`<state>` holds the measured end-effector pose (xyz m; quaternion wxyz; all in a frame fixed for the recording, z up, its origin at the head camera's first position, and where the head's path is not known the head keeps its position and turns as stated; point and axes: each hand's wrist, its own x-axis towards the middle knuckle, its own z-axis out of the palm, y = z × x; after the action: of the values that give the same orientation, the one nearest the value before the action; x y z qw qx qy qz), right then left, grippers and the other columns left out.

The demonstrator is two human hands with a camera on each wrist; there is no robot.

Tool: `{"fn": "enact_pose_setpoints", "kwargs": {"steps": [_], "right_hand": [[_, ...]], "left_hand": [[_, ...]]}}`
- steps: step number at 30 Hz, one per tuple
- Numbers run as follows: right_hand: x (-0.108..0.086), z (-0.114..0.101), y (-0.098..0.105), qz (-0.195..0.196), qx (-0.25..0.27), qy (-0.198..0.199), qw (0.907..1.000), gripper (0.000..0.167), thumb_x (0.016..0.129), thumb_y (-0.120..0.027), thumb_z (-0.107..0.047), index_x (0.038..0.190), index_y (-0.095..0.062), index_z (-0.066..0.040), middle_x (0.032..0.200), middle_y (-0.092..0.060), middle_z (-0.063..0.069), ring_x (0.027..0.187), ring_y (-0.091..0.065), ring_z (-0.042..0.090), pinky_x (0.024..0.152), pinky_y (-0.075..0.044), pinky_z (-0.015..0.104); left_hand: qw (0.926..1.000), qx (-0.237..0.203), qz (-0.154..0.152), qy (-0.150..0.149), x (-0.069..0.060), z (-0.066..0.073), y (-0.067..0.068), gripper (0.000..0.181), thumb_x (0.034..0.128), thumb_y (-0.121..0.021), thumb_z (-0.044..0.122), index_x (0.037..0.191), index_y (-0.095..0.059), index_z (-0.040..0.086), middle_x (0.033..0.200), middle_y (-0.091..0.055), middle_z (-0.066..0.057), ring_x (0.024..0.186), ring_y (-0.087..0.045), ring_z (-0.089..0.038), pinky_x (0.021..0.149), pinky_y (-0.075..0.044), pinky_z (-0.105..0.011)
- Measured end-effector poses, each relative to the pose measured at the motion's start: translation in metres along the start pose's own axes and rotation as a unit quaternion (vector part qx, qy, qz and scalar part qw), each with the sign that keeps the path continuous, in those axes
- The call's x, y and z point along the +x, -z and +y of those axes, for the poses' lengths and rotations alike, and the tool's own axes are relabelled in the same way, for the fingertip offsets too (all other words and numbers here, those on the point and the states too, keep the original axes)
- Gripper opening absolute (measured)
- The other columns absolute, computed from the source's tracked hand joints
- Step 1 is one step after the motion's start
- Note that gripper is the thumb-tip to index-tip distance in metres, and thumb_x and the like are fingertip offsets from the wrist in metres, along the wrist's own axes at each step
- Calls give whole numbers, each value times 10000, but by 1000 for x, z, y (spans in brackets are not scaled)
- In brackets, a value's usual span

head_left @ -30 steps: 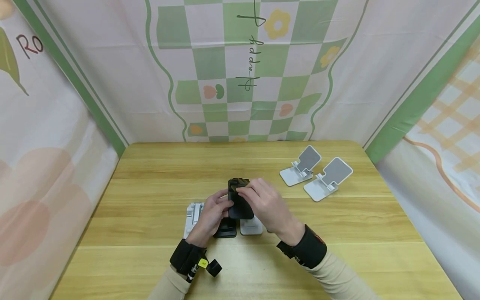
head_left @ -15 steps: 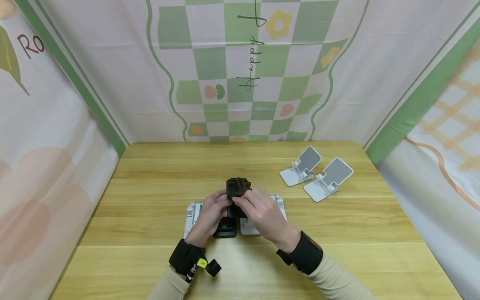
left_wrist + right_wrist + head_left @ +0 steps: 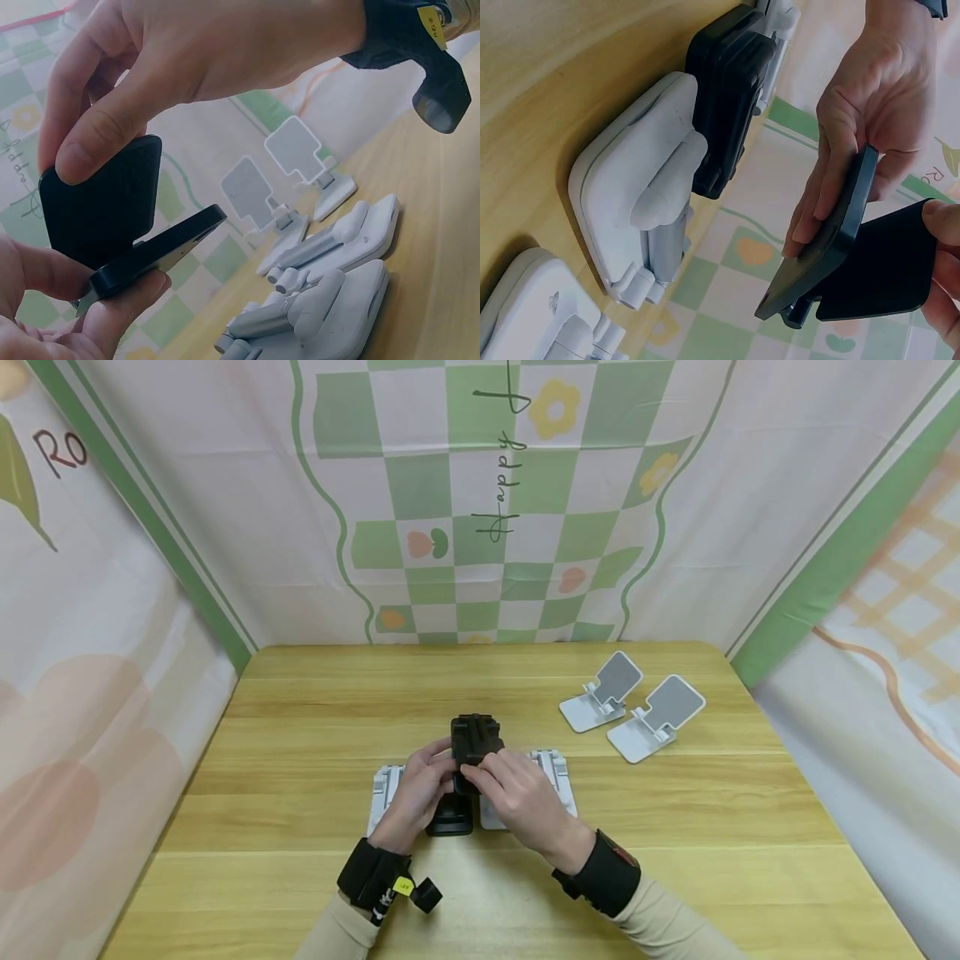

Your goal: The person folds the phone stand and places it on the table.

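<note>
- Black, rectangular and hinged, a part-unfolded stand is hanging between both hands, above the table.
- The left hand is gripping the stand's flat base, thumb and fingers closing to its thickness.
- The right hand is pinching the stand's thin panel, thumb against fingers, leaving only the panel's width.
- Below, the yellowish wood-grain table is bearing a folded black stand among three folded white stands.
- Farther right, two unfolded white stands with grey panels are standing.
- In the head view, the hands are partly hiding the folded stands.
- The right-wrist view is cutting off most of the right hand.
</note>
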<state>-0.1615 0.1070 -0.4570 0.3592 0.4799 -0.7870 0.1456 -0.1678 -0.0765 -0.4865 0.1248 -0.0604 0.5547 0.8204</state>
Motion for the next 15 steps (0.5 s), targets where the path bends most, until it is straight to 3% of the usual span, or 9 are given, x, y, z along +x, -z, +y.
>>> {"fn": "enact_pose_setpoints", "kwargs": {"steps": [3,6,9,15], "right_hand": [[0,0,0,-30,32,-45,10000,242,1087,-496,-66,1074,-735,-33,909,-628,42,772,-574,174,659,-523,293],[1,0,1,-28,286,-232,9993,105,972,-704,-56,1065,-749,-37,931,-641,38,796,-605,173,682,-545,303],[3,0,1,81,809,-604,9949,192,860,-831,-73,1038,-766,-47,951,-657,31,828,-630,169,713,-559,307],[4,4,5,631,1854,-1550,9683,145,999,-698,-169,1033,-769,-47,970,-678,42,879,-628,187,747,-526,267]], "left_hand": [[10000,20,17,1,0,0,0,532,988,-505,-56,1510,-403,-78,1213,-717,-211,829,-729,-86,665,-578,-168],[10000,85,25,3,-1,1,1,534,992,-506,-47,1515,-400,-64,1206,-719,-194,845,-723,-91,686,-582,-184],[9999,148,32,10,-2,2,1,540,998,-512,-30,1525,-395,-37,1227,-709,-195,867,-717,-102,703,-579,-199],[9996,260,123,56,-3,4,1,542,998,-535,-9,1527,-416,1,1254,-704,-198,873,-698,-101,668,-540,-188]]}}
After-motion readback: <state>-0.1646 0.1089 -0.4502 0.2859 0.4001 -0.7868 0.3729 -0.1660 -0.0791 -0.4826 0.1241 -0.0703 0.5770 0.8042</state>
